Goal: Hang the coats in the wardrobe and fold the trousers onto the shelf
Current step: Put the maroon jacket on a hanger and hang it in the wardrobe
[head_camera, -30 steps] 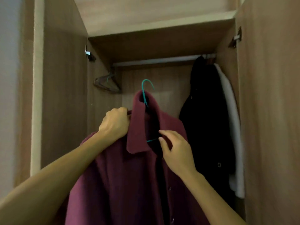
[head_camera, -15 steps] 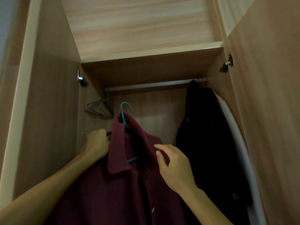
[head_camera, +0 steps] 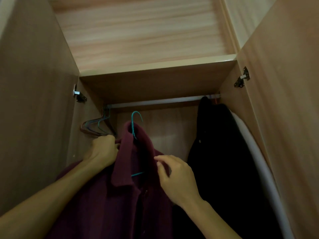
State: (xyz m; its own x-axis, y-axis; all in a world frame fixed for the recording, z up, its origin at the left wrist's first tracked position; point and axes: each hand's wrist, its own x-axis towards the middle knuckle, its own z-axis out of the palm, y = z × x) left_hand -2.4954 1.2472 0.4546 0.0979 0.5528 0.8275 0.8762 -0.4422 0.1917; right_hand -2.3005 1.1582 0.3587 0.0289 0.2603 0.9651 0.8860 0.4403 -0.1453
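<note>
A maroon coat point(head_camera: 107, 200) hangs on a teal hanger point(head_camera: 133, 123) whose hook pokes up through the collar, just below the wardrobe rail point(head_camera: 155, 101). My left hand point(head_camera: 101, 150) grips the coat's left shoulder beside the collar. My right hand point(head_camera: 176, 176) rests on the right collar edge with thumb and fingers pinched at the cloth. The hook is free of the rail. No trousers are in view.
A black coat point(head_camera: 222, 152) and a white garment point(head_camera: 259, 161) hang at the rail's right end. Several bare hangers point(head_camera: 96, 125) hang at its left end. A wooden shelf point(head_camera: 155, 66) lies above the rail. Open doors flank both sides.
The view has tilted upward and closer into the wardrobe. Both hands have lifted the maroon coat so that its hook stands nearer the rail.
</note>
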